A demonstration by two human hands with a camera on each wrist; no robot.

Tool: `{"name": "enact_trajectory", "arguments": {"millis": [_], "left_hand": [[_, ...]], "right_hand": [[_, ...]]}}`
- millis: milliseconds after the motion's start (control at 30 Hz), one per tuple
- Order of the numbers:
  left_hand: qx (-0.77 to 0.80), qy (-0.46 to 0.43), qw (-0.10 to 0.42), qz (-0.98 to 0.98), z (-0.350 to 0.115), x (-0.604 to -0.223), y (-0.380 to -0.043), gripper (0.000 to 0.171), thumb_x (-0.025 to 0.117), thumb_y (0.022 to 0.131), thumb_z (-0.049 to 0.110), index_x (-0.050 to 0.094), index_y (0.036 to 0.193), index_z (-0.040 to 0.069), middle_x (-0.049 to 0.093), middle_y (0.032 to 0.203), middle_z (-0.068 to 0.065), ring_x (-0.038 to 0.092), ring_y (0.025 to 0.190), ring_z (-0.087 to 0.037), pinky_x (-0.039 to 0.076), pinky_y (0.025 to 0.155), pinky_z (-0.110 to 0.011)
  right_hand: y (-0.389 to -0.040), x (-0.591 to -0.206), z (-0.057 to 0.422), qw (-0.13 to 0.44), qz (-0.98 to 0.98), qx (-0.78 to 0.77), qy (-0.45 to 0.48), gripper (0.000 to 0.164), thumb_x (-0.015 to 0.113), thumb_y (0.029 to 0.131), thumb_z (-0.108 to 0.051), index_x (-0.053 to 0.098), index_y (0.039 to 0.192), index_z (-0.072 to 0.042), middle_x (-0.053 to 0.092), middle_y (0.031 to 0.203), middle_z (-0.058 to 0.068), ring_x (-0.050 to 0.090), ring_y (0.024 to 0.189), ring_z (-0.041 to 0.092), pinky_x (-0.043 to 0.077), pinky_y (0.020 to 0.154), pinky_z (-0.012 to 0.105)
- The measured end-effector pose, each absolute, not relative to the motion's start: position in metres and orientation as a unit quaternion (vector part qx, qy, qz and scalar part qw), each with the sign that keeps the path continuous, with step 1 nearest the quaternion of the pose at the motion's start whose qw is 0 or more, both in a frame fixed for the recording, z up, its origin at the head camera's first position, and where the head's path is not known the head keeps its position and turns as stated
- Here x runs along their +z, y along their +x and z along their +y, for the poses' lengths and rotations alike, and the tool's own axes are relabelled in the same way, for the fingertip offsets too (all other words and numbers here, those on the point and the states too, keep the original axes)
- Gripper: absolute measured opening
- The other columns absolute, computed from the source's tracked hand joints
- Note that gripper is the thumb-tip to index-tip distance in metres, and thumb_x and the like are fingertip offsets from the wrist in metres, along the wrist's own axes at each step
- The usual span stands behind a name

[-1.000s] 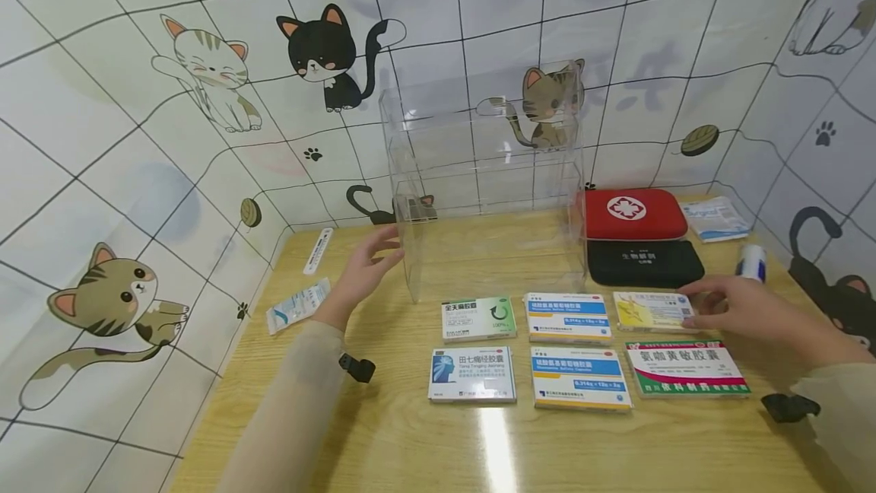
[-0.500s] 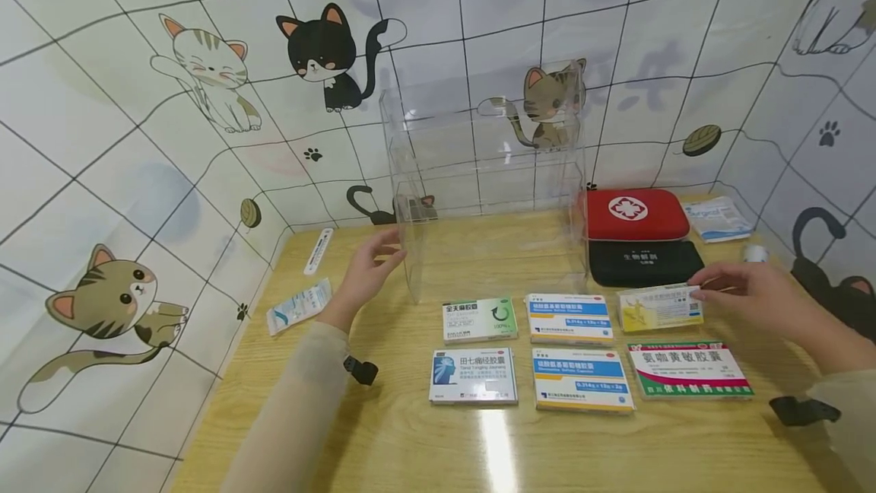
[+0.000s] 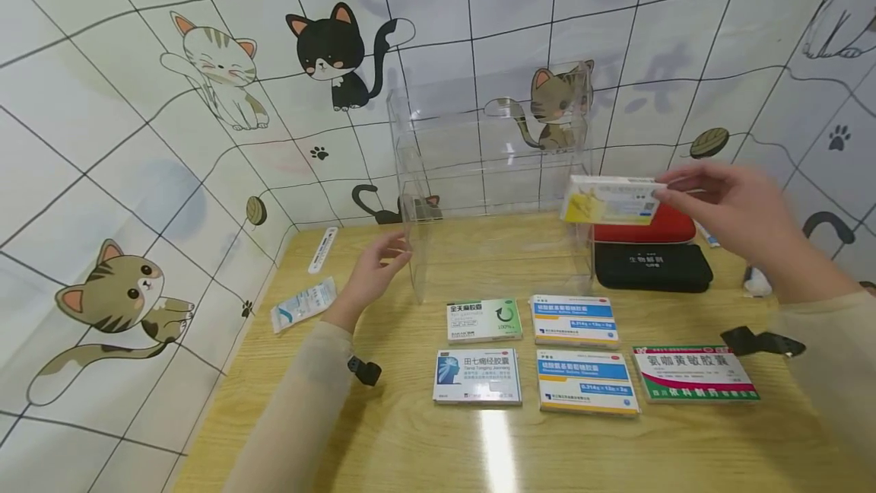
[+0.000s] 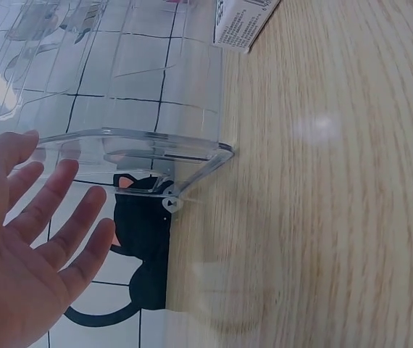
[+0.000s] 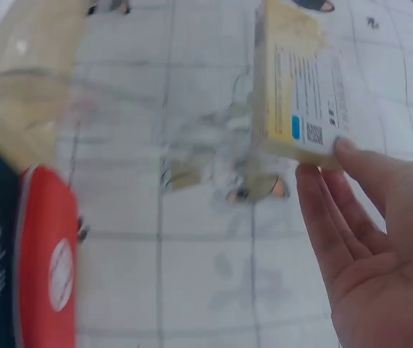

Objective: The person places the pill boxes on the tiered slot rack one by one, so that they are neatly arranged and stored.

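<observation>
Between thumb and fingers, my right hand (image 3: 735, 211) pinches the right end of a yellow-and-white medicine box (image 3: 611, 200). The box hangs in the air in front of the right side of a clear acrylic shelf rack (image 3: 493, 166). In the right wrist view, the same medicine box (image 5: 301, 87) shows its printed face and a QR code. My left hand (image 3: 372, 272) is at the rack's left side, with its fingers loosely extended. In the left wrist view, the left hand's (image 4: 36, 239) thumb and fingers are by the rack's clear edge; whether they touch it is hard to tell.
Several medicine boxes lie in two rows before the rack, among them a green-and-white box (image 3: 484, 320) and a pink-and-green box (image 3: 694, 375). A black case (image 3: 652, 268) and a red case (image 3: 633, 233) sit right of the rack. A sachet (image 3: 304, 304) lies at the left.
My right hand has lifted the yellow-and-white medicine box off the table and carried it up and leftward to the rack's right side. The left hand has stayed by the rack's left side.
</observation>
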State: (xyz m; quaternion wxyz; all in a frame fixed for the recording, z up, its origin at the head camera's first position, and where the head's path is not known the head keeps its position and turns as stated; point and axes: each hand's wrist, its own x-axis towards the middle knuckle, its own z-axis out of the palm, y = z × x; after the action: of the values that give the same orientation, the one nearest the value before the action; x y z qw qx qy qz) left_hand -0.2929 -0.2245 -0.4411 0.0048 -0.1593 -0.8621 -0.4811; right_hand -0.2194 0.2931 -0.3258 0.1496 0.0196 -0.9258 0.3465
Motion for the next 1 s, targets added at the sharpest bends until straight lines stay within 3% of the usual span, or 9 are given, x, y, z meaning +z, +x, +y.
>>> {"name": "enact_trajectory", "arguments": {"millis": [200, 300, 500, 833, 1000], "left_hand": [[-0.464, -0.151, 0.006, -0.873, -0.228, -0.440, -0.292, 0.048, 0.063, 0.104, 0.026, 0.052, 0.149, 0.016, 0.068, 0.133, -0.014, 0.062, 0.126, -0.033, 0.052, 0.104, -0.056], [-0.467, -0.154, 0.006, -0.871, -0.228, -0.439, -0.292, 0.048, 0.063, 0.104, 0.022, 0.051, 0.149, 0.013, 0.067, 0.133, -0.016, 0.063, 0.125, -0.034, 0.053, 0.104, -0.056], [-0.466, -0.165, -0.003, -0.869, -0.225, -0.437, -0.291, 0.051, 0.064, 0.103, 0.021, 0.050, 0.151, 0.012, 0.067, 0.133, -0.015, 0.063, 0.125, -0.034, 0.052, 0.106, -0.055], [-0.459, -0.161, 0.000, -0.873, -0.223, -0.437, -0.290, 0.050, 0.065, 0.103, 0.021, 0.051, 0.151, 0.016, 0.067, 0.132, -0.012, 0.063, 0.124, -0.032, 0.052, 0.105, -0.056], [-0.454, -0.164, 0.002, -0.876, -0.223, -0.436, -0.289, 0.052, 0.065, 0.103, 0.020, 0.049, 0.152, 0.016, 0.067, 0.132, -0.012, 0.064, 0.123, -0.032, 0.054, 0.102, -0.055]], "right_hand": [[-0.268, -0.278, 0.238, 0.183, -0.881, 0.435, 0.020, 0.046, 0.072, 0.093, -0.049, 0.070, 0.131, -0.023, 0.072, 0.130, 0.006, 0.067, 0.097, -0.003, 0.050, 0.076, 0.009], [-0.294, -0.261, 0.213, 0.196, -0.855, 0.480, 0.021, 0.040, 0.074, 0.093, -0.045, 0.072, 0.128, -0.026, 0.073, 0.129, -0.001, 0.068, 0.103, 0.003, 0.054, 0.086, 0.014], [-0.337, -0.236, 0.163, 0.232, -0.822, 0.517, 0.057, 0.028, 0.075, 0.095, -0.032, 0.074, 0.120, -0.020, 0.075, 0.124, 0.000, 0.070, 0.103, 0.006, 0.057, 0.095, 0.022], [-0.381, -0.231, 0.101, 0.261, -0.843, 0.455, 0.119, 0.023, 0.068, 0.100, -0.023, 0.071, 0.121, -0.013, 0.068, 0.128, 0.000, 0.069, 0.111, 0.010, 0.055, 0.097, 0.021], [-0.394, -0.244, 0.092, 0.238, -0.863, 0.429, 0.121, 0.022, 0.067, 0.101, -0.024, 0.071, 0.121, -0.013, 0.070, 0.126, 0.002, 0.069, 0.110, 0.013, 0.056, 0.097, 0.025]]}}
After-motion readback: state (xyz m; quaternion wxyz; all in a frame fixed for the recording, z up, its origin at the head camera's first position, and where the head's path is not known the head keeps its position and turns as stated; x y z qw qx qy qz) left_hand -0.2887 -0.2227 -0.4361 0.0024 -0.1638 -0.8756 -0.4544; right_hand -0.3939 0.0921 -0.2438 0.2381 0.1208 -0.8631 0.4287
